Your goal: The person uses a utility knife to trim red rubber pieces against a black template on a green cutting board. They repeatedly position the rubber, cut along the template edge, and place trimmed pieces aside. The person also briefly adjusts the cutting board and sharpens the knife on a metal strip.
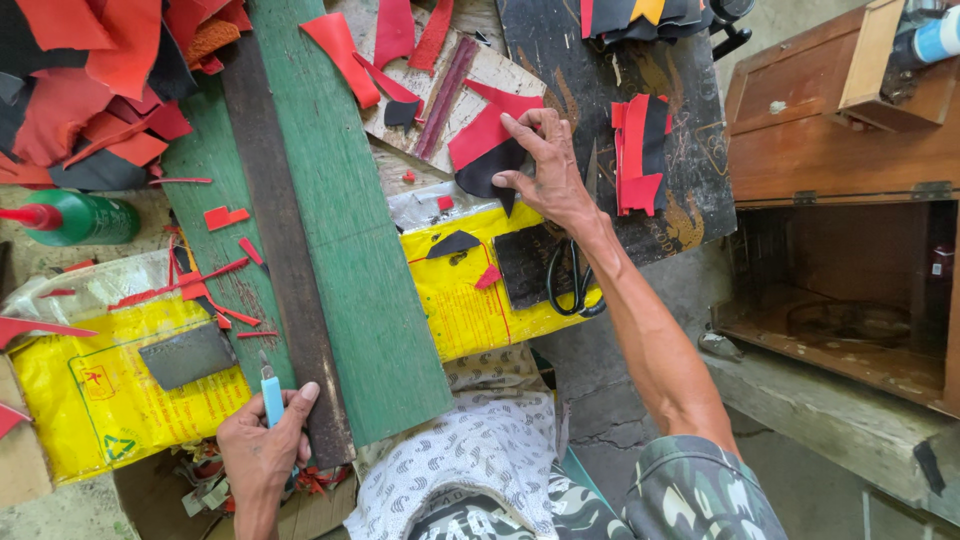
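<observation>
Green board [350, 230]: long axis runs from the near edge up and slightly left, a dark strip beside it.
Wooden cabinet [830, 140]: at right, its lower compartment open; contents too dim to tell.
Yellow bags [470, 310]: lying flat, carrying scraps and black-handled scissors [575, 280].
Red-and-black piece [485, 150]: flat on the worktop, red part pointing up-right.
Right hand [545, 170]: fingers spread, pressing on that piece.
Left hand [265, 440]: fingers closed around a blue craft knife [271, 392], blade pointing away.
</observation>
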`<action>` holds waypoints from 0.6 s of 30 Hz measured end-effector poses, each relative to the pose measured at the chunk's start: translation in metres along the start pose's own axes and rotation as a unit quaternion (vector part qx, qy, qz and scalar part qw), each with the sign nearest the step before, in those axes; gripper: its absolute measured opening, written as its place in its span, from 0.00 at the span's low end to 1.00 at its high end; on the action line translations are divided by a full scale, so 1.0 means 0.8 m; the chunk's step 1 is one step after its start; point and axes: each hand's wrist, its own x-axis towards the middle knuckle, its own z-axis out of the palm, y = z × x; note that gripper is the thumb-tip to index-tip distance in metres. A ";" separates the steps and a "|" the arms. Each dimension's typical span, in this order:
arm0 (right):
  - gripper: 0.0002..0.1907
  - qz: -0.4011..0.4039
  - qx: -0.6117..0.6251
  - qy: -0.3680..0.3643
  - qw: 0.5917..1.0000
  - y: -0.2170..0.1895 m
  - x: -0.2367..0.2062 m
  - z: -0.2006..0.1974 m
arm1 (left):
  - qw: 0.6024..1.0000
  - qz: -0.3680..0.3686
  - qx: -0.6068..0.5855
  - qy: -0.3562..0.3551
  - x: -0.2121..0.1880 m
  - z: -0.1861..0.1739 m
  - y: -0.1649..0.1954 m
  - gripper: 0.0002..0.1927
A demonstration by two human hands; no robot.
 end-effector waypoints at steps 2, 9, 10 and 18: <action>0.44 0.011 0.007 0.006 1.000 0.000 -0.001 0.002 | 1.000 -0.002 0.001 -0.003 0.001 -0.001 -0.001 0.14; 0.30 0.070 0.140 0.012 0.988 0.005 -0.004 -0.007 | 1.000 -0.007 -0.003 -0.006 0.005 -0.002 -0.006 0.14; 0.30 0.093 0.167 0.003 0.982 0.005 -0.003 -0.012 | 1.000 -0.007 -0.002 -0.008 0.005 -0.002 -0.006 0.14; 0.30 0.079 0.164 0.026 0.983 -0.009 -0.003 -0.025 | 1.000 -0.005 -0.003 -0.009 0.006 -0.002 -0.006 0.14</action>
